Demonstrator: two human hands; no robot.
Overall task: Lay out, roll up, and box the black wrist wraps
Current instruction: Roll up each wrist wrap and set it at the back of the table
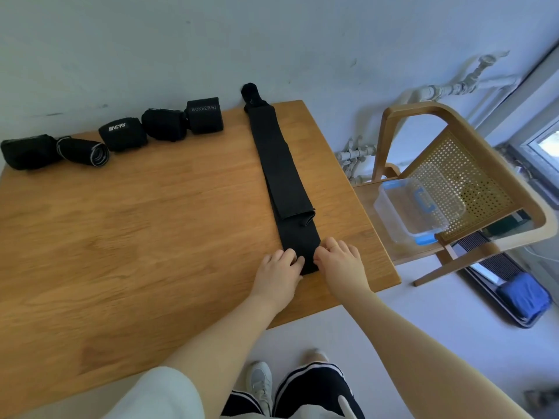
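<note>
A long black wrist wrap [278, 164] lies flat along the right side of the wooden table [151, 222], reaching from the far edge to the near right corner, with a second layer folded over most of it. My left hand [279, 272] and my right hand [340, 263] pinch its near end from either side, fingers curled on the fabric. Several rolled black wraps [121, 136] stand in a row along the far left edge. A clear plastic box [420, 207] with blue clips sits on the chair to the right.
A wooden chair [472, 164] with a cane back stands right of the table, against a white wall with pipes. A blue cloth [524, 297] lies on the floor beyond it. My legs and a shoe show at the bottom.
</note>
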